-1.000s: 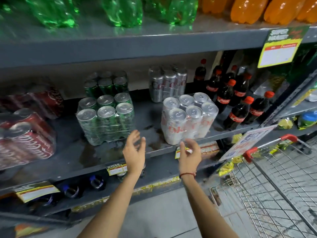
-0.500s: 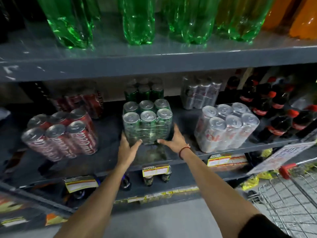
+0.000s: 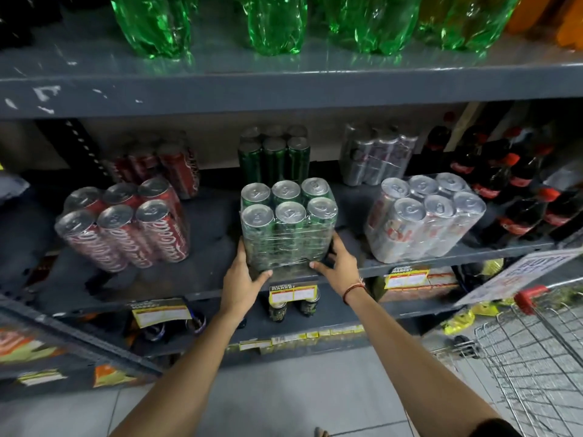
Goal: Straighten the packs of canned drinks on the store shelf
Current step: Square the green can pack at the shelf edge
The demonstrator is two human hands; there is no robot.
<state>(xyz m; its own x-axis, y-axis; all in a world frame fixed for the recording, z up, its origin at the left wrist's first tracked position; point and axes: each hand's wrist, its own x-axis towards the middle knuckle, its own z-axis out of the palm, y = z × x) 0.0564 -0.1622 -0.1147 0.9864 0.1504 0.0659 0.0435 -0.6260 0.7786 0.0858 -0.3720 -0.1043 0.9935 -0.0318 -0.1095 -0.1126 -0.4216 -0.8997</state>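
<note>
Since half a second back, both my hands have kept their place on the green pack [image 3: 288, 227] while it has turned a little, its front now nearly square to the shelf edge [image 3: 202, 293]. That pack stands upright at the front middle of the shelf. My left hand [image 3: 243, 280] presses its lower left corner, thumb across the front, fingers clamped round the side. My right hand [image 3: 337, 263] cups the lower right corner, fingers wrapped behind and out of sight, thumb on the front. I judge the low grip on two opposite corners is there to twist the pack on its base without tipping it.

Behind the green pack stands a second green pack [image 3: 273, 156], upright. Left of the green pack, the red pack [image 3: 126, 225] leans skewed; right of it, the silver pack [image 3: 422, 216] sits angled too, so both probably want squaring next. Right of the silver pack are cola bottles [image 3: 517, 190]. A trolley [image 3: 536, 357] waits below and right.
</note>
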